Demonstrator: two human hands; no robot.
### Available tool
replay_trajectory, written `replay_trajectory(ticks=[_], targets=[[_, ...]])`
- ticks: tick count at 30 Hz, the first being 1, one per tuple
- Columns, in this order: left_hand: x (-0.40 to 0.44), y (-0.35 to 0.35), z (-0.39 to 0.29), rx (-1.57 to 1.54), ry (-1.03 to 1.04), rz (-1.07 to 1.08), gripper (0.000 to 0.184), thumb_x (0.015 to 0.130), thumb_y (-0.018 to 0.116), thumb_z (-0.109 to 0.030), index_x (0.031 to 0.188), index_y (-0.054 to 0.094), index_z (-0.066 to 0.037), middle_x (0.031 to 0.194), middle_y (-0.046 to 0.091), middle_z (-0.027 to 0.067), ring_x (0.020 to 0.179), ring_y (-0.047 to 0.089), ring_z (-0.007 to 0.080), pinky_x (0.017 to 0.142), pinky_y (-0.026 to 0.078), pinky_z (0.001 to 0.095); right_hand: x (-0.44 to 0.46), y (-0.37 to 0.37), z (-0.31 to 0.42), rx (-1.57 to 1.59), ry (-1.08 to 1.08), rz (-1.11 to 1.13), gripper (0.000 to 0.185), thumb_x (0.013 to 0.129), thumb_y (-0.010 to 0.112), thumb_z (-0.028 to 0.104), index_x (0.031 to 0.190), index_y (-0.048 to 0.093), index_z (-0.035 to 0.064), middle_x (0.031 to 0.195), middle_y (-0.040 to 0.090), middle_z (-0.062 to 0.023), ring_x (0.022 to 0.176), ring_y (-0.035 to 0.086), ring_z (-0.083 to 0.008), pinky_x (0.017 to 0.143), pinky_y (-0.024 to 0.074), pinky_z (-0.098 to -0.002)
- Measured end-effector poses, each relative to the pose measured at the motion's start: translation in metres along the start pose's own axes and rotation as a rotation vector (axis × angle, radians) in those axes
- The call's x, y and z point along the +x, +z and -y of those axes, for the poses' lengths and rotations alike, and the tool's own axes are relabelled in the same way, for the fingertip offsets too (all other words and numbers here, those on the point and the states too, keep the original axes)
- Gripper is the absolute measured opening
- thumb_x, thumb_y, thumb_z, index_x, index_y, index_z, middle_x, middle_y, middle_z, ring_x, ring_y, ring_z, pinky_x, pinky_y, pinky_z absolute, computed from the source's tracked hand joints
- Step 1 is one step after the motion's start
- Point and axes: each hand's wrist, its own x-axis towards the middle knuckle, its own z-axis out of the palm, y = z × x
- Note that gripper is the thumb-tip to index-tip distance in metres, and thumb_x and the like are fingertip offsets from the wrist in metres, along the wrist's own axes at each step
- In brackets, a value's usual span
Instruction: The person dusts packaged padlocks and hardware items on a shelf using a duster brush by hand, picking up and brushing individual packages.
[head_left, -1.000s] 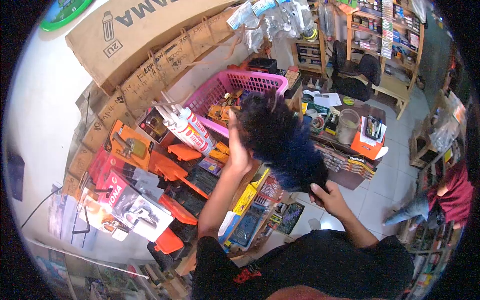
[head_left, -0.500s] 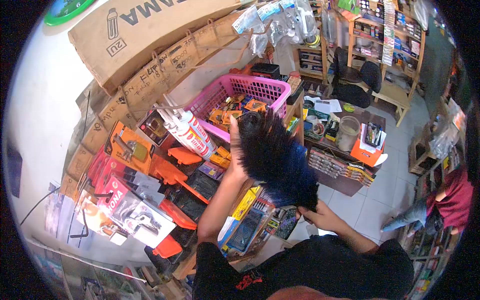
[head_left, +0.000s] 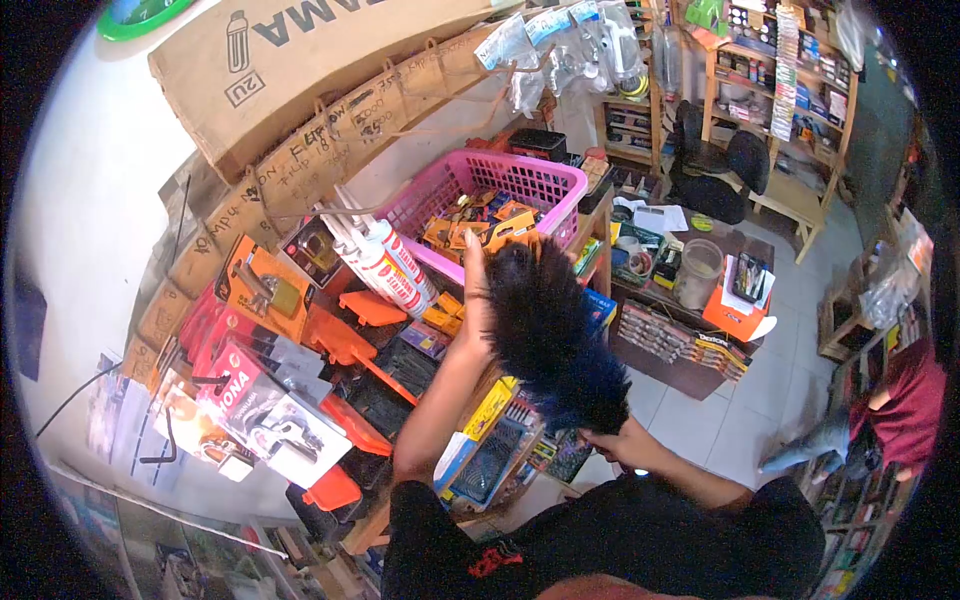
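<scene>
A fluffy black-and-dark-blue duster (head_left: 555,335) slants across the middle of the view in front of my body. My right hand (head_left: 622,446) is closed at its lower end, where the handle is mostly hidden by fingers and bristles. My left hand (head_left: 478,305) lies along the upper left side of the bristles with its thumb stretched upward. The other left fingers are hidden behind the duster. Just beyond the duster stands a pink plastic basket (head_left: 455,268) holding small orange packets.
White sealant tubes (head_left: 390,270) and orange-handled tools (head_left: 345,340) lie left of my forearm. A cardboard box (head_left: 320,70) is above them. A low counter (head_left: 660,355) with a jar (head_left: 697,275) stands ahead right. A person in a maroon shirt (head_left: 905,405) is at far right.
The duster has turned slightly more upright, and its upper end has come down, showing more of the basket's packets. My right hand has shifted slightly left and down.
</scene>
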Motion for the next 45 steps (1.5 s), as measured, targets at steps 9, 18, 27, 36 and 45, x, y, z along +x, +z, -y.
replay_trajectory(ticks=[9, 18, 27, 36, 45], targets=[[-0.007, 0.007, 0.010, 0.345, 0.085, -0.323, 0.066, 0.093, 0.046, -0.057, 0.130, 0.051, -0.003, 0.125, 0.058, 0.0110, 0.113, 0.057, 0.0240, 0.100, 0.043, 0.0405, -0.005, -0.008, 0.003, -0.075, 0.105, 0.033, 0.051, 0.085, 0.071, 0.040, 0.122, 0.055, 0.0084, 0.070, 0.057, 0.0004, 0.047, 0.046, -0.0081, 0.040, 0.0382, -0.0247], [-0.010, 0.016, 0.012, 0.744, 0.299, -0.552, 0.032, 0.088, 0.069, -0.018, 0.114, 0.060, -0.002, 0.106, 0.064, 0.0012, 0.096, 0.060, 0.0112, 0.085, 0.048, 0.0269, 0.010, -0.017, -0.021, -0.013, 0.148, 0.264, 0.046, 0.087, 0.066, 0.046, 0.110, 0.060, 0.0064, 0.069, 0.055, -0.0005, 0.051, 0.051, -0.0086, 0.045, 0.0424, -0.0244], [-0.015, 0.025, 0.012, 0.696, 0.491, -0.480, 0.031, 0.088, 0.070, -0.020, 0.111, 0.060, -0.003, 0.103, 0.064, 0.0029, 0.092, 0.062, 0.0131, 0.082, 0.052, 0.0295, 0.036, -0.027, -0.084, -0.205, -0.158, 0.095, 0.056, 0.087, 0.068, 0.043, 0.119, 0.055, -0.0018, 0.083, 0.063, -0.0021, 0.077, 0.059, -0.0138, 0.069, 0.0507, -0.0328], [-0.012, -0.002, 0.004, 0.447, 0.282, -0.589, 0.043, 0.093, 0.060, -0.035, 0.121, 0.056, -0.003, 0.109, 0.064, 0.0067, 0.097, 0.064, 0.0183, 0.084, 0.053, 0.0349, 0.029, -0.027, -0.097, -0.068, -0.194, -0.132, 0.022, 0.090, 0.064, 0.026, 0.091, 0.058, 0.0045, 0.069, 0.051, 0.0054, 0.061, 0.043, -0.0031, 0.051, 0.0335, -0.0224], [-0.019, 0.002, 0.006, 0.656, 0.507, -0.452, 0.061, 0.096, 0.038, -0.055, 0.133, 0.047, -0.006, 0.125, 0.056, 0.0097, 0.110, 0.058, 0.0246, 0.097, 0.046, 0.0409, 0.028, -0.038, -0.070, -0.189, -0.287, -0.293, 0.018, 0.089, 0.066, 0.018, 0.091, 0.066, 0.0007, 0.072, 0.057, 0.0046, 0.066, 0.048, -0.0046, 0.057, 0.0393, -0.0243]])
